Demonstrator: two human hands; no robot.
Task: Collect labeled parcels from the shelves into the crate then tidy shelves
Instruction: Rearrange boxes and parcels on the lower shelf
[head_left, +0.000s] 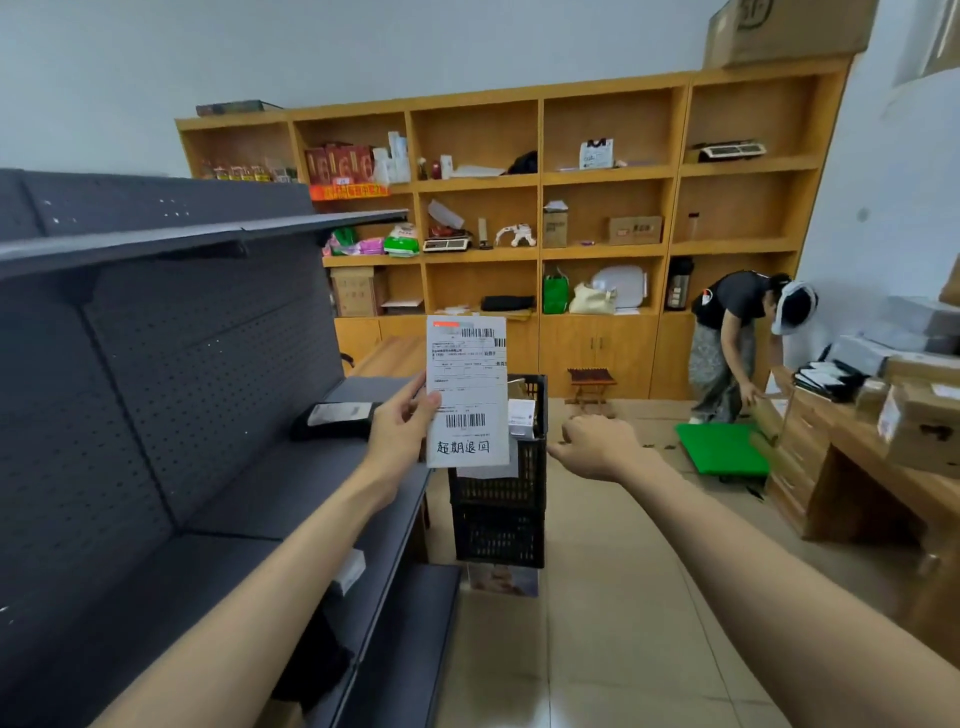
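Ahead of you a wooden bookcase (571, 249) lines the pale wall (363, 52); beige tile floor (613, 597) below, a wooden desk (852, 467) at your right.

— What can you read on the parcel label (466, 391) held up in your left grip (400, 427)?

— Handwritten black characters along its bottom edge: 超期退回. Above them you have two barcodes, one at the top, one lower down; the printed lines between are too small to read.

— Anything else in your view?

— The red boxes (338, 164) on the wooden shelf show a large figure 6 on each face. The red strip (349, 191) beneath carries yellow characters, not legible. The cardboard box (787, 31) on top bears large, partly cut-off marks.
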